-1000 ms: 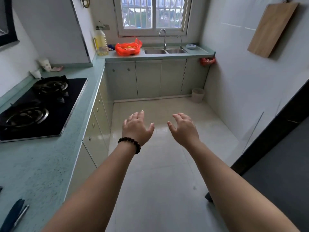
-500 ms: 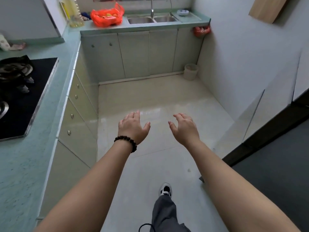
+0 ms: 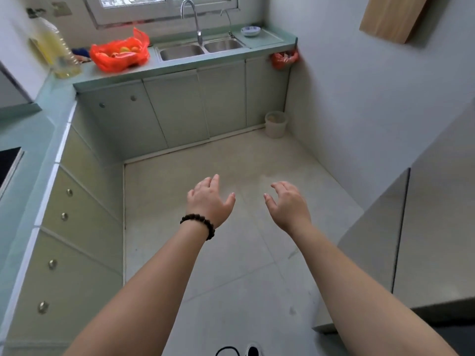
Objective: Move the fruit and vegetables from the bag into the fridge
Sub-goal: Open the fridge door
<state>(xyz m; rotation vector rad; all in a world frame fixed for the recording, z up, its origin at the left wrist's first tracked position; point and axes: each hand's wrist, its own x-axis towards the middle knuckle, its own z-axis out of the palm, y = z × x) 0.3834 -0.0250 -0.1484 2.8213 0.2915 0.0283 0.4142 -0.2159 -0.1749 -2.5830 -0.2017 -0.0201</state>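
Red plastic bag (image 3: 120, 55) in the upper left of the frame, slumped open on the green countertop (image 3: 180, 66), with yellow, green and orange produce (image 3: 125, 49) showing inside. Just right of it, a double steel sink (image 3: 201, 48) under a curved tap (image 3: 191, 18); just left, a large bottle of yellow oil (image 3: 55, 48), blurred. Small blue-and-white bowl (image 3: 250, 30) on the drainboard at upper centre. Second red bag (image 3: 284, 59) hanging at the counter's right end, above a pale bin (image 3: 275, 124) on the floor. Wooden board (image 3: 392, 16) on the wall, upper right.

Well apart from the bag, mid-frame over bare floor tiles: left hand (image 3: 208, 201), palm down, fingers spread and loosely curled, gripping nothing, a dark bead bracelet (image 3: 199, 223) at the wrist. Right hand (image 3: 289, 205) beside it, likewise unclenched and empty. Grey fridge (image 3: 411, 240) along the right edge, doors closed. Shoe tip (image 3: 253, 350) at the bottom edge.
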